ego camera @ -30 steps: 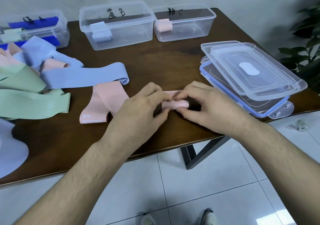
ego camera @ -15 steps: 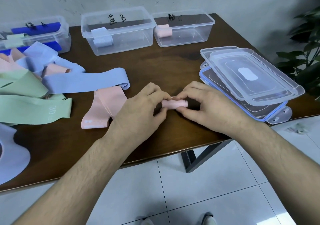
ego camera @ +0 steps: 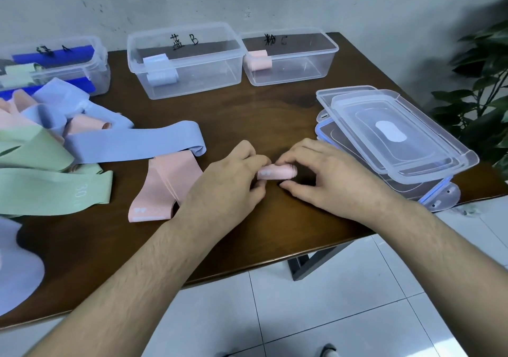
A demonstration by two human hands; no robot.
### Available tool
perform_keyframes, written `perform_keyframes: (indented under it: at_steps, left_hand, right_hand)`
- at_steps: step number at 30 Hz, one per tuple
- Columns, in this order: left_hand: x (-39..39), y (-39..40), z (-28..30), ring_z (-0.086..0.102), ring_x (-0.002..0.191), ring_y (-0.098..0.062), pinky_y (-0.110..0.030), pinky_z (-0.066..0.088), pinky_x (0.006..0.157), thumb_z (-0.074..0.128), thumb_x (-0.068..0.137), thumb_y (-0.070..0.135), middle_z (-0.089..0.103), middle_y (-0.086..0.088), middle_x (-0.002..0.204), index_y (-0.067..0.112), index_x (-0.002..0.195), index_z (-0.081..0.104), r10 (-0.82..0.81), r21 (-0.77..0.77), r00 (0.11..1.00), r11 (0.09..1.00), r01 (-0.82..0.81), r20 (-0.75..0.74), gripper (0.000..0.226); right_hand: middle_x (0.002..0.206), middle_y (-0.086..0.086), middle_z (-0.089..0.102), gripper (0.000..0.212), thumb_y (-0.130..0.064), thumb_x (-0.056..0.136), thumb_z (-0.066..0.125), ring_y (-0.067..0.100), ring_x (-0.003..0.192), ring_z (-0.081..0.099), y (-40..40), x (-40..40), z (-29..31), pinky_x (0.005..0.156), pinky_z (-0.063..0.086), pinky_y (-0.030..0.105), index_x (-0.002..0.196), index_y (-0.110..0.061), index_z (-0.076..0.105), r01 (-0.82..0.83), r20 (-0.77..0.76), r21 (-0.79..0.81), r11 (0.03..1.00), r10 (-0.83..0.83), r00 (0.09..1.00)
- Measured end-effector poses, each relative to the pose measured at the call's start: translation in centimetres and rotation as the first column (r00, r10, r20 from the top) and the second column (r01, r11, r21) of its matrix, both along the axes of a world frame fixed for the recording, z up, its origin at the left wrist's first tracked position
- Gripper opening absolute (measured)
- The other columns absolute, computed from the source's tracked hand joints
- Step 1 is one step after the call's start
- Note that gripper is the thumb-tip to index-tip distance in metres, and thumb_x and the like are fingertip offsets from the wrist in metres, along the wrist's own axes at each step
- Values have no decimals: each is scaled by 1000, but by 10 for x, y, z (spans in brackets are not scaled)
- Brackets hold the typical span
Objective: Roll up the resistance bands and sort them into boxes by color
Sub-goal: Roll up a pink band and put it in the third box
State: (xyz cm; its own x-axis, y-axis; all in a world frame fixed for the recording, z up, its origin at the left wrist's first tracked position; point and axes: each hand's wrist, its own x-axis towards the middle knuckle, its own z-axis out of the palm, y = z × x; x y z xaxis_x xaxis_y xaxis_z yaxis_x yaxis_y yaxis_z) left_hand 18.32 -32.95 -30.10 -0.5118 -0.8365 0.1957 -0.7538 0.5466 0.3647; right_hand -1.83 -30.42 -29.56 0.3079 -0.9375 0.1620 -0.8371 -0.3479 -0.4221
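Note:
A rolled pink band (ego camera: 276, 171) lies on the dark wooden table (ego camera: 275, 114) near its front edge. My left hand (ego camera: 228, 183) pinches its left end and my right hand (ego camera: 327, 175) curls its fingers round the right end. Another pink band (ego camera: 165, 188) lies flat just left of my left hand. Three clear boxes stand at the back: the left box (ego camera: 99, 54) with a green roll, the middle box (ego camera: 220, 62) with a light blue roll (ego camera: 159, 70), the right box (ego camera: 316, 62) with a pink roll (ego camera: 259, 60).
Loose blue (ego camera: 132, 144), green (ego camera: 49, 194) and pink bands are heaped at the left. Stacked clear lids (ego camera: 390, 136) lie at the right, near the table edge. A plant (ego camera: 483, 95) stands beyond the right edge. White floor tiles show below.
The pink band is now rolled fully into a tight roll between my fingers. My hands stay in the same spot while the camera has tilted slightly.

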Motion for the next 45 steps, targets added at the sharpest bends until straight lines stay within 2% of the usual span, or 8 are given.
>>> perform_keyframes:
  at_steps: [5, 11, 14, 17, 23, 29, 35, 45]
  left_hand:
    - [1, -7, -1, 50, 81, -7, -19, 37, 68, 52, 98, 32, 47, 14, 89, 31, 127, 58, -12, 41, 1000, 999, 11, 15, 30]
    - [3, -11, 8, 59, 90, -2, -14, 49, 80, 59, 97, 32, 64, 17, 113, 39, 138, 47, 138, 304, 966, 950, -67, -217, 43]
    - [1, -10, 15, 67, 74, -5, -16, 54, 68, 64, 95, 30, 67, 10, 113, 35, 129, 47, 417, 618, 767, 785, -34, -487, 39]
    - [1, -5, 27, 63, 64, -11, -23, 54, 65, 72, 89, 30, 70, -2, 105, 25, 124, 56, 693, 841, 493, 509, 181, -526, 39]
    - [4, -9, 43, 46, 49, -8, -17, 36, 46, 70, 90, 32, 62, -6, 87, 14, 117, 65, 739, 848, 421, 421, 321, -526, 32]
    - [17, -19, 48, 43, 51, -7, -17, 36, 46, 70, 91, 29, 66, -8, 89, 18, 112, 70, 749, 860, 428, 400, 318, -507, 23]
    - [25, -35, 49, 41, 52, -8, -17, 35, 48, 67, 93, 35, 72, -7, 96, 29, 125, 64, 584, 835, 622, 499, 232, -521, 32]
    - [5, -71, 57, 37, 54, -8, -18, 31, 47, 71, 90, 33, 65, 1, 81, 20, 109, 73, 599, 839, 600, 473, 271, -531, 24]
  right_hand:
    - [107, -16, 60, 23, -28, 89, 69, 6, 101, 54, -7, 4, 2, 92, 47, 32, 111, -30, 65, 35, 44, 49, 998, -38, 998]
    - [98, -16, 58, 20, -33, 83, 73, 5, 94, 55, -8, 13, 20, 81, 51, 29, 97, -32, 59, 129, 73, 69, 989, -134, 988]
    - [97, -17, 55, 25, -37, 84, 73, 6, 89, 56, -9, 20, 28, 77, 53, 26, 97, -33, 53, 206, 60, 65, 976, -210, 976]
    - [96, -17, 53, 25, -39, 85, 71, 7, 87, 57, -9, 31, 37, 75, 56, 27, 98, -31, 52, 248, 86, 31, 968, -249, 965]
    - [95, -15, 52, 22, -39, 86, 70, 7, 85, 56, -5, 52, 41, 72, 54, 28, 95, -29, 52, 236, 90, -70, 969, -229, 969]
    - [106, -21, 53, 39, -41, 81, 78, -3, 100, 52, -9, 58, 44, 82, 47, 16, 113, -37, 56, 178, 164, 17, 984, -179, 970]
    - [135, -22, 45, 79, -41, 79, 80, -5, 115, 40, -27, 55, 53, 101, 41, 22, 146, -38, 39, 121, 148, 141, 983, -142, 979]
    - [102, -21, 60, 41, -42, 75, 77, 3, 101, 55, -73, 37, 57, 82, 51, 25, 110, -36, 56, 166, 227, 72, 984, -178, 958]
